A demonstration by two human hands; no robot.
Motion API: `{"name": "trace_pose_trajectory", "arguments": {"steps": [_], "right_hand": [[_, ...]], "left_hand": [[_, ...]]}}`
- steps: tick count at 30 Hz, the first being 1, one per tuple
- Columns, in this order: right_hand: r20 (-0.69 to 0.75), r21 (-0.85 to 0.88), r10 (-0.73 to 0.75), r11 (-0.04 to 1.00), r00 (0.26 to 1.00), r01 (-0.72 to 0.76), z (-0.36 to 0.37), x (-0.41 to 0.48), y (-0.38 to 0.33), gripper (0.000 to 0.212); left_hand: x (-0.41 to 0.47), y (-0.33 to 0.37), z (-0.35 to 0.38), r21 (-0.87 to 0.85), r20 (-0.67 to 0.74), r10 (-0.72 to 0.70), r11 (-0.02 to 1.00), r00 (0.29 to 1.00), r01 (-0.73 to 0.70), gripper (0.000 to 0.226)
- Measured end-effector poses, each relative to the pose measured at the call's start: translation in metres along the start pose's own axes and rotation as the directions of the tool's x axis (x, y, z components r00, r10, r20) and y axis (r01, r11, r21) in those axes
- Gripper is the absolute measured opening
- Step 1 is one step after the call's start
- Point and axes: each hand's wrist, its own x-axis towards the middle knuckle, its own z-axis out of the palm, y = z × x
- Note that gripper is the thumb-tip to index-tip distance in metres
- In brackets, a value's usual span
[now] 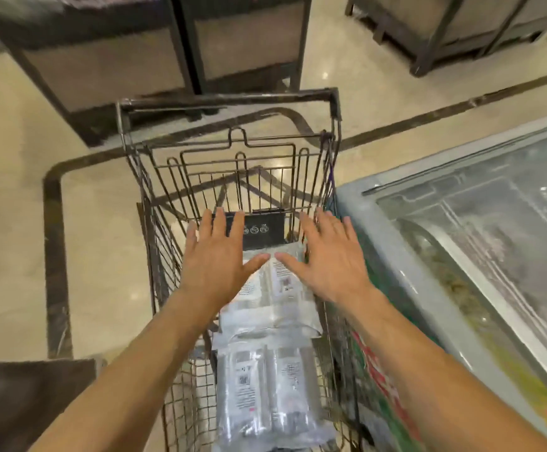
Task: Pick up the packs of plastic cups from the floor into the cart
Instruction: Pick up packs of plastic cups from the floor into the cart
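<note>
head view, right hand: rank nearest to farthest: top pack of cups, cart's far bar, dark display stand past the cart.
From the right hand:
1. Top pack of cups: just under the hand, inside the cart.
2. Far bar: straight ahead, at the cart's front end.
3. Dark display stand: on the floor beyond the cart, at the top of the picture.

Open air lies above the basket ahead of the left hand (215, 256) and right hand (329, 259), packs (265, 308) fill the floor beneath them, cart (226, 101) wires hem each outer side, and the freezer (383, 249) crowds just beyond the right hand.
</note>
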Motion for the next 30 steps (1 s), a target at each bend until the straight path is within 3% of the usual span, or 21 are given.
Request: {"name": "trace_pose_trajectory", "arguments": {"steps": [7, 14, 19, 21, 26, 30], "right_hand": [[-0.089, -0.064, 0.063, 0.996, 0.994, -0.069, -0.149, -0.095, 0.024, 0.095], [-0.205, 0.074, 0.368, 0.93, 0.907, -0.36, -0.245, -0.217, 0.055, 0.112], [-0.211, 0.119, 0.58, 0.814, 0.787, -0.568, -0.264, -0.319, 0.06, 0.111], [-0.243, 0.143, 0.659, 0.75, 0.712, -0.646, -0.261, -0.367, 0.061, 0.101], [-0.266, 0.24, 0.837, 0.539, 0.479, -0.807, -0.247, -0.512, 0.056, 0.093], [-0.253, 0.269, 0.933, 0.323, 0.257, -0.907, -0.231, -0.642, 0.041, 0.1]], "left_hand": [[-0.071, 0.053, -0.131, 0.133, -0.091, 0.157, 0.981, 0.983, -0.144, 0.106], [-0.112, 0.129, -0.238, 0.206, -0.193, 0.473, 0.876, 0.859, -0.436, 0.106], [-0.172, 0.194, -0.271, 0.282, -0.128, 0.744, 0.662, 0.656, -0.695, 0.126], [-0.203, 0.221, -0.273, 0.292, -0.108, 0.811, 0.579, 0.575, -0.762, 0.128], [-0.304, 0.294, -0.257, 0.331, -0.027, 0.937, 0.337, 0.348, -0.881, 0.108], [-0.407, 0.351, -0.231, 0.321, 0.017, 0.993, 0.103, 0.114, -0.942, 0.104]]}}
